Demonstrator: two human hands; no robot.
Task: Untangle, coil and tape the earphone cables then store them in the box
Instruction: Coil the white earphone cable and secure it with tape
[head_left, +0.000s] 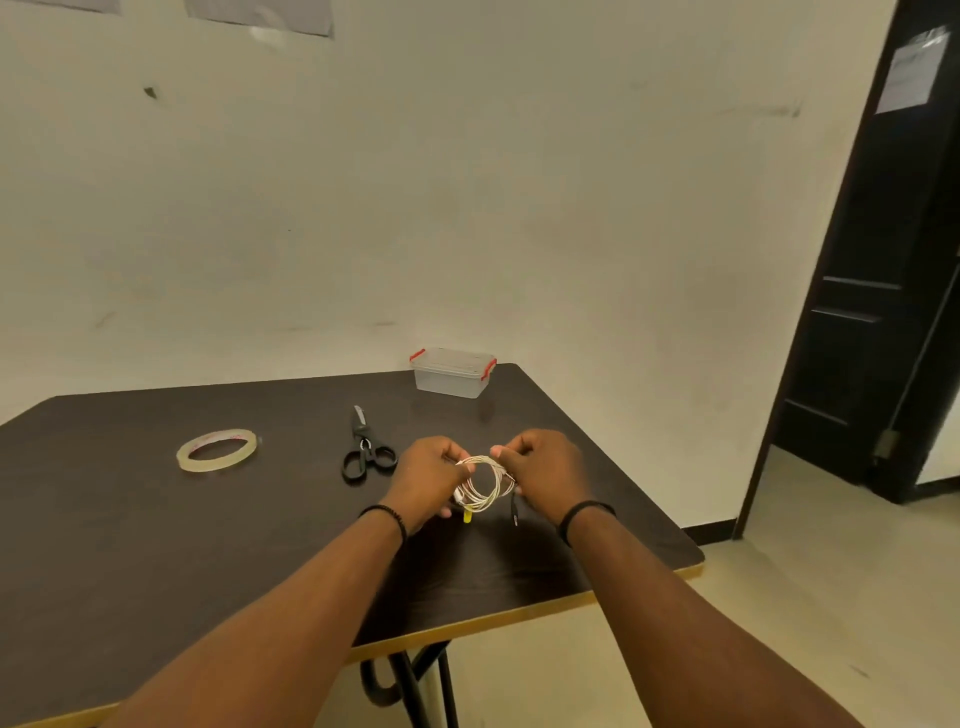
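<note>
Now, hands: we are pinching the coiled earphone cable (483, 483) between left hand (431, 475) and right hand (545, 467).
Box (453, 372): sitting shut behind the scissors (366, 447).

Dim warm indoor light, soft focus throughout, wide-angle bending at edges

On the table (156, 545), the tape roll (217, 450) lies left of the scissors (365, 449). The lidded box (453, 372) sits behind, at the far edge. Nearer than the scissors and to their right, both hands hold the coiled earphone cable (484, 483).
</note>
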